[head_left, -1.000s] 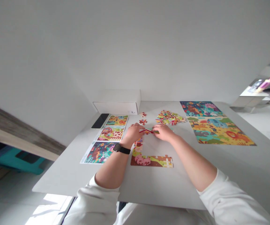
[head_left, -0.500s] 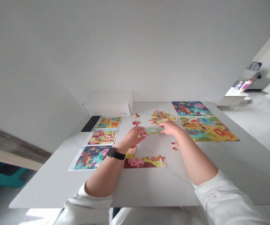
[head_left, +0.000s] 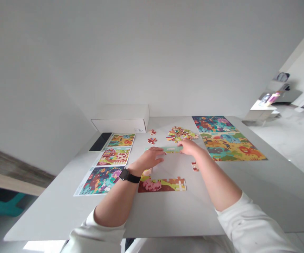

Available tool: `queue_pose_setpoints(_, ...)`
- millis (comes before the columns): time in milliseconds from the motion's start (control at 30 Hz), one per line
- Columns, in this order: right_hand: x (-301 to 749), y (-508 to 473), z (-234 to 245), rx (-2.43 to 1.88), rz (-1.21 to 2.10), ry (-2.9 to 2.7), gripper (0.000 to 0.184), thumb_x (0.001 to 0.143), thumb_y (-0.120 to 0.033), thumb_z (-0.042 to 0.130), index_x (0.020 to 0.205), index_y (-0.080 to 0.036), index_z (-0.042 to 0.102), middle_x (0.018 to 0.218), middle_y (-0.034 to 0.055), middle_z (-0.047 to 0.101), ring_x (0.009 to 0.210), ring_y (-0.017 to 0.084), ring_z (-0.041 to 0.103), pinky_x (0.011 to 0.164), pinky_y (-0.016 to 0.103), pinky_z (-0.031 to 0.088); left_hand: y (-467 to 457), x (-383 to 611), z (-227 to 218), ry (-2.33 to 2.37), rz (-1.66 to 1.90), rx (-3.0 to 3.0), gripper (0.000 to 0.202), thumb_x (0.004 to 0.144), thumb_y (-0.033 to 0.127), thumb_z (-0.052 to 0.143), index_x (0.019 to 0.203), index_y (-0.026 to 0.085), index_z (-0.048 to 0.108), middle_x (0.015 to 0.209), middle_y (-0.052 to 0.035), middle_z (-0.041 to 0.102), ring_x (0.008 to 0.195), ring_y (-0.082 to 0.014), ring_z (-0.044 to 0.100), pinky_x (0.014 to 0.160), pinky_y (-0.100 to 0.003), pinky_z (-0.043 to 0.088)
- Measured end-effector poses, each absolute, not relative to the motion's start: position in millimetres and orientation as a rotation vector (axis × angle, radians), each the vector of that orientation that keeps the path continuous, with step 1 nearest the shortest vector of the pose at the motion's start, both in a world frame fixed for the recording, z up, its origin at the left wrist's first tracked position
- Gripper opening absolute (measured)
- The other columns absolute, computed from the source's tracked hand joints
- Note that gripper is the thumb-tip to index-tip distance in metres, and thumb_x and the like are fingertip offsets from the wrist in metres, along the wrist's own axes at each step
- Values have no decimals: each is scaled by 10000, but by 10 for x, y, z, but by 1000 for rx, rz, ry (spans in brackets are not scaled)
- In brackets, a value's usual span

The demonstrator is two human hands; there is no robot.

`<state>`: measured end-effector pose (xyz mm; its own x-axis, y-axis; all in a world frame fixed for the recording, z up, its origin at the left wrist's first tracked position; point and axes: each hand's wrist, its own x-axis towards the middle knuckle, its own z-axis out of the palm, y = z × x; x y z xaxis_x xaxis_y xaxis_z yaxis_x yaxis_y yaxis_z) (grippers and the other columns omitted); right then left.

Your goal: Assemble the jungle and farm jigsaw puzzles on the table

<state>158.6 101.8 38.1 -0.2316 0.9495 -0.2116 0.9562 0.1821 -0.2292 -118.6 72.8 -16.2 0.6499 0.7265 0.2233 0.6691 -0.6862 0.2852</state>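
Note:
My left hand, with a black watch on the wrist, curls its fingers over the left end of a pale green strip of joined puzzle pieces. At the strip's right end, my right hand pinches it. The strip lies low over the white table. Just in front of my hands is an L-shaped, partly built puzzle. A single loose piece lies beside my right wrist. Behind the strip is a pile of loose pieces.
Two small pieces lie left of the pile. Finished colourful puzzles cover the table's right side. Three picture cards lie in a row at the left, with a dark phone and a white box behind them.
My hands have left the red piece and now both hold the green strip, which sits further left. A loose piece now lies by my right wrist. The view has shifted a little.

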Motion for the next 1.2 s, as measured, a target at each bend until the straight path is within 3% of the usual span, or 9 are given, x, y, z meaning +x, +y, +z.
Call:
queue_pose_setpoints(200, 1634, 1037, 352, 1917, -537, 2446, 463, 845, -167, 846, 1295, -260, 796, 1442, 115, 726, 1267, 290, 720, 1015, 321, 560, 721, -1191, -119, 1154, 477, 2652, 331, 987, 284, 710, 1307, 260, 790, 1429, -92, 736, 1359, -275, 659, 1213, -443, 511)
queue_pose_setpoints(400, 1824, 1098, 422, 2007, -629, 2531, 422, 920, -218, 795, 1338, -271, 765, 1336, 90, 785, 1181, 245, 753, 1009, 324, 562, 778, -1236, -102, 1248, 563, 2568, 301, 997, 272, 631, 1234, 291, 816, 1292, -63, 798, 1270, -256, 714, 1196, -396, 516)
queue_pose_setpoints(667, 2196, 1135, 650, 2151, -826, 2528, 405, 940, -214, 769, 1342, -263, 757, 1285, 73, 810, 1091, 217, 776, 950, 295, 578, 913, -1402, -67, 1537, 716, 2462, 382, 1005, 345, 606, 1340, 230, 748, 1471, -108, 706, 1405, -274, 636, 1248, -452, 467)
queue_pose_setpoints(867, 2326, 1171, 848, 2208, -856, 2592, 391, 964, -204, 746, 1353, -245, 750, 1317, 97, 793, 1118, 215, 775, 973, 311, 590, 1142, -1456, -29, 1535, 514, 2489, 413, 1000, 419, 605, 1335, 225, 749, 1475, -120, 705, 1378, -286, 661, 1223, -422, 483)
queue_pose_setpoints(1067, 2227, 1248, 1002, 2151, -745, 2658, 369, 974, -203, 740, 1339, -258, 758, 1334, 90, 786, 1103, 210, 768, 969, 321, 599, 1389, -1401, -33, 1464, 355, 2506, 347, 971, 427, 624, 1235, 269, 786, 1433, -67, 740, 1330, -239, 693, 1165, -324, 510)
queue_pose_setpoints(1200, 2203, 1365, 1071, 2112, -685, 2675, 374, 977, -224, 749, 1349, -262, 755, 1326, 88, 788, 1111, 214, 767, 1004, 337, 591, 1549, -1199, 71, 1473, 384, 2571, 320, 948, 373, 644, 1190, 231, 797, 1290, -101, 786, 1303, -268, 692, 1172, -362, 495)
